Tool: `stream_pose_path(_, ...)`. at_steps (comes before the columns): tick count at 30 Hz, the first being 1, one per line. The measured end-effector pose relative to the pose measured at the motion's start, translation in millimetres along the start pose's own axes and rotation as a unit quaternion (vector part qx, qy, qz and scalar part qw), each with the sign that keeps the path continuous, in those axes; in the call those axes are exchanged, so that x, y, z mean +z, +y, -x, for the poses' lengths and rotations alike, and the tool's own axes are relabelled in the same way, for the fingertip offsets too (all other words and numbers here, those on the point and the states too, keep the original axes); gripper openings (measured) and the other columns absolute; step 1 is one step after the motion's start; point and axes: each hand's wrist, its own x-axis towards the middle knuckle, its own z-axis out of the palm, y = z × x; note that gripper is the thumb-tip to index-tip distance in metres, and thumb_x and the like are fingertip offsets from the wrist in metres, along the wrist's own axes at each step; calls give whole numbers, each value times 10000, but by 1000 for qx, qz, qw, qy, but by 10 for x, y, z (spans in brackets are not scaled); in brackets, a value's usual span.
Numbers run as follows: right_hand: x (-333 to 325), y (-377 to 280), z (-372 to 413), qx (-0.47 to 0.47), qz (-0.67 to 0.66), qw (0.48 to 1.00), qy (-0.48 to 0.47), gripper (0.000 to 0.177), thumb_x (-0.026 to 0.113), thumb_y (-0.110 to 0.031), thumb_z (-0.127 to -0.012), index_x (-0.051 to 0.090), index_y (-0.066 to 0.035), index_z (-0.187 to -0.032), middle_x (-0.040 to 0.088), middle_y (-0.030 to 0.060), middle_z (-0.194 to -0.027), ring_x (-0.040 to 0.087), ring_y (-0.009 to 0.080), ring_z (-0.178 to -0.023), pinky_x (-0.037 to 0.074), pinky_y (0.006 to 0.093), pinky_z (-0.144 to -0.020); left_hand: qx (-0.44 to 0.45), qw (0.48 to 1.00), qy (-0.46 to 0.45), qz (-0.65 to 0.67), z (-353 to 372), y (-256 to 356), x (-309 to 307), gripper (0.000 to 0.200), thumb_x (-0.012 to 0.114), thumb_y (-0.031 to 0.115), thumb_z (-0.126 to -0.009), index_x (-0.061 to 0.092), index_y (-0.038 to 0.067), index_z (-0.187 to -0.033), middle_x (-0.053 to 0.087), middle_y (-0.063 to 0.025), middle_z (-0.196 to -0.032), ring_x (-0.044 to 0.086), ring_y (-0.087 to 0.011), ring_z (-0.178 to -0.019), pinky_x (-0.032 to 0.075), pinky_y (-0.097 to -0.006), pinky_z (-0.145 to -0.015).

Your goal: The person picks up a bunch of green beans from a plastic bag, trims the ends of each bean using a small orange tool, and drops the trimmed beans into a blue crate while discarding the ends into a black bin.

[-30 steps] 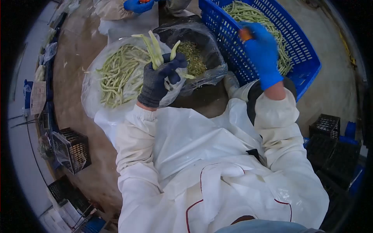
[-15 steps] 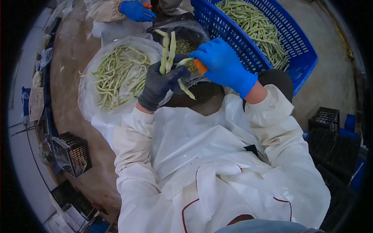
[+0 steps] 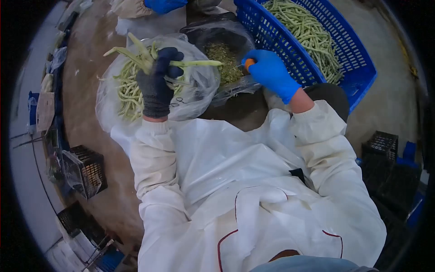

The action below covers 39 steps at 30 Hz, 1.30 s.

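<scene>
My left hand (image 3: pixel 157 81), in a dark knit glove, is closed around several long green beans (image 3: pixel 203 63), whose ends stick out to both sides. It is over a clear plastic bag (image 3: pixel 206 93) with a pile of beans (image 3: pixel 129 93) in it. My right hand (image 3: pixel 274 75), in a blue glove, grips a small orange-handled knife (image 3: pixel 249 64); its blade hardly shows. This hand is beside a dark, plastic-lined container (image 3: pixel 240 34) of chopped green trimmings (image 3: pixel 221 54), near a blue crate.
The blue slotted crate (image 3: pixel 364 75) holds a heap of green beans (image 3: pixel 308 34) at upper right. Across from me is a co-worker's blue-gloved hand (image 3: pixel 165 5). Black crates stand at left (image 3: pixel 84 172) and right (image 3: pixel 383 145).
My left hand has swung left with the beans, from above my lap to over the bag. My right hand has moved slightly right, apart from the beans. The co-worker's hand is higher in view.
</scene>
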Motion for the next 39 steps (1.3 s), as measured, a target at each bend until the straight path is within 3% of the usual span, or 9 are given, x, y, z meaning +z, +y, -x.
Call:
stream_pose_path(3,13,82,-20,-128,14,983,128,294,617,-96,-779,695,-121,-1062,648,160,-1049,627,335,-890,498,411,-811,50,998,-2,-42,24,40,-72,180,631,101,-862,661,-43,-966,686,-143,-840,586,-119,-569,474,-233,-517)
stream_pose_path(6,132,-15,-52,-124,-253,958,53,320,639,-122,-794,683,-107,-1110,667,131,-1030,640,271,-887,494,362,-827,20,997,-58,-47,82,-61,-71,232,594,92,-896,625,-78,-1051,668,-190,-950,626,-164,-730,464,-233,-560)
stream_pose_path(9,235,-157,-18,-89,-359,924,-93,320,643,-147,-812,673,-72,-1122,681,139,-975,642,220,-851,491,323,-790,6,992,-114,-59,93,-208,-52,225,564,49,-905,622,-58,-1095,659,-173,-1023,650,-182,-840,506,-258,-606)
stream_pose_path(10,219,-208,11,-62,-343,929,-124,319,637,-152,-818,669,-60,-1122,684,144,-951,642,212,-835,491,323,-774,-19,992,-123,-33,98,-240,-33,228,559,39,-905,621,-54,-1105,655,-168,-1043,653,-187,-869,514,-265,-616)
stream_pose_path(11,172,-272,42,-34,-326,932,-154,319,631,-156,-823,666,-48,-1122,687,150,-927,643,204,-820,492,323,-757,81,977,-159,-119,96,-304,-28,229,565,48,-906,624,-41,-1108,659,-156,-1038,652,-180,-831,517,-268,-615)
stream_pose_path(18,61,-307,74,-22,-252,953,-169,318,636,-189,-831,670,-29,-1102,695,127,-858,617,152,-733,492,325,-702,-14,989,-66,-134,153,-263,161,200,636,85,-861,662,-31,-1022,687,-102,-857,590,-125,-599,464,-228,-535)
stream_pose_path(24,143,-411,81,29,-310,930,-195,316,575,-65,-800,680,-34,-1097,704,124,-932,643,164,-835,495,310,-788,-28,987,-61,-147,267,-268,315,199,677,106,-837,672,-35,-977,675,-95,-790,576,-121,-558,440,-224,-506)
stream_pose_path(31,37,-167,27,-76,-355,928,-84,495,472,63,-720,653,-63,-1163,676,143,-1084,638,201,-1000,467,314,-912,-30,992,-9,-119,138,-177,182,186,683,96,-838,671,-36,-968,667,-110,-765,593,-139,-569,447,-224,-479)
stream_pose_path(39,29,-447,106,-219,-297,929,13,433,542,37,-724,666,-87,-1120,674,130,-1042,656,246,-944,500,338,-837,-17,982,0,-186,157,-206,231,202,658,90,-859,666,-43,-1011,664,-96,-798,612,-136,-611,466,-234,-496)
